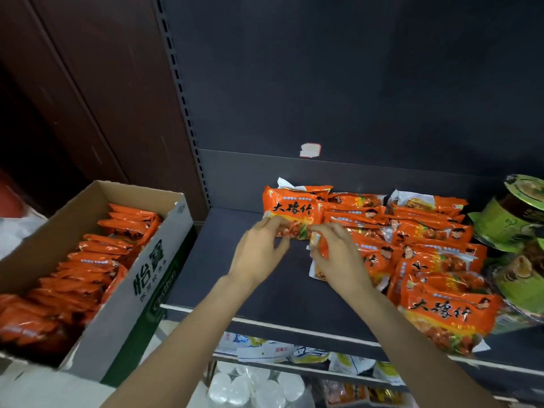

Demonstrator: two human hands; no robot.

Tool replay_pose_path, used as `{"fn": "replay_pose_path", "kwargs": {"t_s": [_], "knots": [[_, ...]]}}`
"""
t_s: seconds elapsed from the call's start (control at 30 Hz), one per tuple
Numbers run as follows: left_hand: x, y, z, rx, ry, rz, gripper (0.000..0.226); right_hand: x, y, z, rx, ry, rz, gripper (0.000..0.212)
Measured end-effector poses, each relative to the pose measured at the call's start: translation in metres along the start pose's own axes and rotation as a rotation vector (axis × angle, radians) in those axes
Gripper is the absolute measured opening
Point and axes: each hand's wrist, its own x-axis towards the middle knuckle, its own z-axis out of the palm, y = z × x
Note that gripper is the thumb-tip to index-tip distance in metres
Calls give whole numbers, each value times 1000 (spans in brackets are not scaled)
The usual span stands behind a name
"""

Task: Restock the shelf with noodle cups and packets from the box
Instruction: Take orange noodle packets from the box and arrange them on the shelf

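Two hands held one orange noodle packet [294, 213] on the dark shelf [235, 260].

From the head view, the left hand [259, 251] pinched its lower left edge, and the right hand [335, 254] pinched its lower right corner. More orange packets [426, 260] lay just right; the box [141, 275] sat left.

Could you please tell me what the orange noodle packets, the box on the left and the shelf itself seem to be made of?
orange noodle packets: thin glossy plastic film, probably; they crinkle and glint, with crimped white end seals.
box: corrugated cardboard, matte, brown inside, printed white outside, folded flap edges.
shelf: looks like painted metal, dark matte; the slotted upright suggests steel, though that is uncertain.
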Motion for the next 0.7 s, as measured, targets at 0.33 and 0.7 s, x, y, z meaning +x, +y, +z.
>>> {"fn": "replay_pose_path", "kwargs": {"t_s": [0.33,0.7], "knots": [[-35,-175,-159,23,131,-216,22,58,-169,125,153,-186,-122,31],[-9,-378,-247,60,-64,-362,29,133,-287,287,158,-312,37,40]]}}
